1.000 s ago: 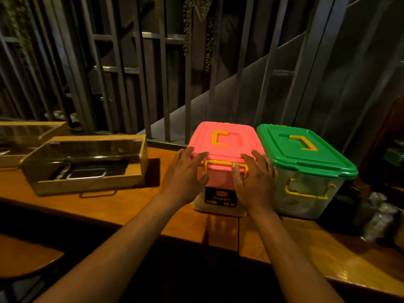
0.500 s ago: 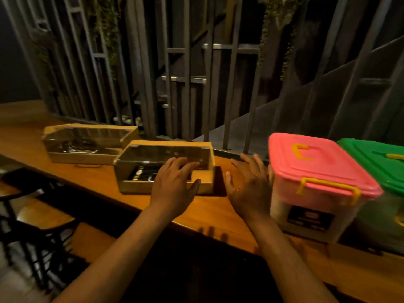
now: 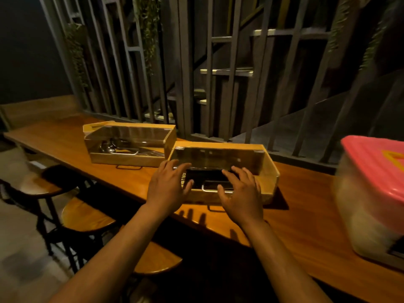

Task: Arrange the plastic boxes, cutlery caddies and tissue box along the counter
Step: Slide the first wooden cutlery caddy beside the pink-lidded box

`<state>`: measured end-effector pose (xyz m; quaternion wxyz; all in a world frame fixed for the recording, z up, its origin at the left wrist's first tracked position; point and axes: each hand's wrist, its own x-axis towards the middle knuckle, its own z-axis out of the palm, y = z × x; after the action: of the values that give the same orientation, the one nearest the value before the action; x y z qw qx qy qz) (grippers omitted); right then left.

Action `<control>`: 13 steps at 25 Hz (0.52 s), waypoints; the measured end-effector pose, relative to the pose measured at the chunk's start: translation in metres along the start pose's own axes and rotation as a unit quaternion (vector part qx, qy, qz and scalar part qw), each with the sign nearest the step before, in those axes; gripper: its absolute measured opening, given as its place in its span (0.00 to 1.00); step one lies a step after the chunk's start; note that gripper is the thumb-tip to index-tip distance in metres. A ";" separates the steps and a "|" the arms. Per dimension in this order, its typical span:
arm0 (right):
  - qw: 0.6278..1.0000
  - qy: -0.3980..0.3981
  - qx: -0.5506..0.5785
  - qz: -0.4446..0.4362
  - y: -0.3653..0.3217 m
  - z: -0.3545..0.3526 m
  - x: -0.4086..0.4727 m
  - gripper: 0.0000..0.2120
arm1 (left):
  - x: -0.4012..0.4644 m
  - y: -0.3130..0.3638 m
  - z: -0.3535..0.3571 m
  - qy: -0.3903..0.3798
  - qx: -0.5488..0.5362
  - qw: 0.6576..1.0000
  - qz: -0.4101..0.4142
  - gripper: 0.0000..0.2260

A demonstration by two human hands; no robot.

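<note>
Hands off the pink box, now over the near caddy.

You have left the pink-lidded box (image 3: 376, 193) at the counter's (image 3: 65, 136) right and turned left; judged, that box is placed and the near cutlery caddy (image 3: 223, 171) comes next. Your left hand (image 3: 168, 186) and right hand (image 3: 240, 191) hover spread, fingers apart, at its front edge, gripping nothing. The far caddy (image 3: 129, 145) sits just beyond.
</note>
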<state>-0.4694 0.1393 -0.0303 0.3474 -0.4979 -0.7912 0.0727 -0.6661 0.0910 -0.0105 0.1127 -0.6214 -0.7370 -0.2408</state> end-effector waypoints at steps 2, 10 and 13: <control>0.999 -0.025 -0.022 -0.016 -0.006 0.020 0.020 0.23 | 0.018 -0.018 0.012 -0.010 0.015 1.000 -0.025 0.25; 0.994 -0.023 -0.079 -0.068 -0.010 0.086 0.068 0.25 | 0.063 -0.064 0.048 -0.139 -0.088 0.982 -0.094 0.30; 0.994 0.041 -0.056 -0.085 -0.002 0.097 0.066 0.23 | 0.066 -0.070 0.053 -0.147 -0.219 0.959 -0.104 0.30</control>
<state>-0.5488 0.2163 -0.0700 0.3562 -0.4500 -0.8186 -0.0216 -0.7399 0.1663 -0.0400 -0.1611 -0.5796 -0.7351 -0.3125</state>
